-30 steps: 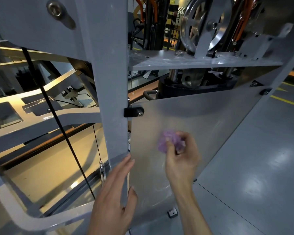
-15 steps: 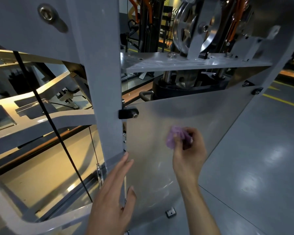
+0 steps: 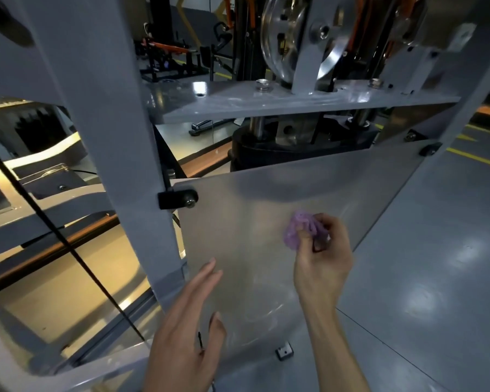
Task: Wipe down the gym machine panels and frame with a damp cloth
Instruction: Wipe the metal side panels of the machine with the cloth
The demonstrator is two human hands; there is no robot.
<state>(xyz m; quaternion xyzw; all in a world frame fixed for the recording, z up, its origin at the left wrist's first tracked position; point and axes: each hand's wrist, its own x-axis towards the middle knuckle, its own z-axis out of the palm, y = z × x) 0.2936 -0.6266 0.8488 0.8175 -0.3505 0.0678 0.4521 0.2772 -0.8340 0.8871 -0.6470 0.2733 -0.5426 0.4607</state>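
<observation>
A crumpled purple cloth (image 3: 300, 231) is pinched in the curled fingers of the right hand (image 3: 321, 264) and pressed against the translucent shield panel (image 3: 252, 222), approx. mid-panel, well below the black corner clip (image 3: 178, 198). The left hand (image 3: 186, 332) is held flat at the panel's lower-left edge, fingers straight and together (thumb apart), beside the grey frame upright (image 3: 119, 154). The black cable (image 3: 77, 256) is seen left of that upright.

Dim overall; ceiling-light glare on floor (image 3: 425, 301); edges bend, slightly soft.
</observation>
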